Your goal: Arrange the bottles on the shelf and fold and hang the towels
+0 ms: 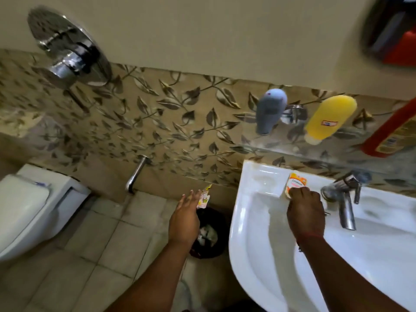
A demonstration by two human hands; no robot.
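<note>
nearest to us, our two bare forearms reach out from the bottom edge. our right hand [306,209] is curled over the back rim of the white sink [254,221], fingers closed on a small orange and white packet [295,184] that rests on the rim just left of the steel tap [344,197]. a red thread [309,237] circles that wrist. our left hand [185,218] hangs over the floor with the fingers spread and loose; a small crumpled wrapper [204,198] sits at the fingertips, and we cannot tell whether it is pinched or already free of them. directly under that hand is a round black bin [210,234] with pale scraps inside, standing on the tiled floor [101,239] just beside the sink. further left is the white toilet [33,206]. beyond, a steel spout [136,174] juts from the leaf-patterned wall tiles [157,122]. above the sink a glass shelf [290,147] carries the bottles: a grey bottle [270,110] on the left, a yellow bottle [329,119] near it with a chrome fitting [295,113] between them, and a red bottle [391,134] at the right edge, partly cut off. farthest up on the left is a round chrome shower control [69,48] on the plain wall. the picture is blurred, so labels cannot be read.
</note>
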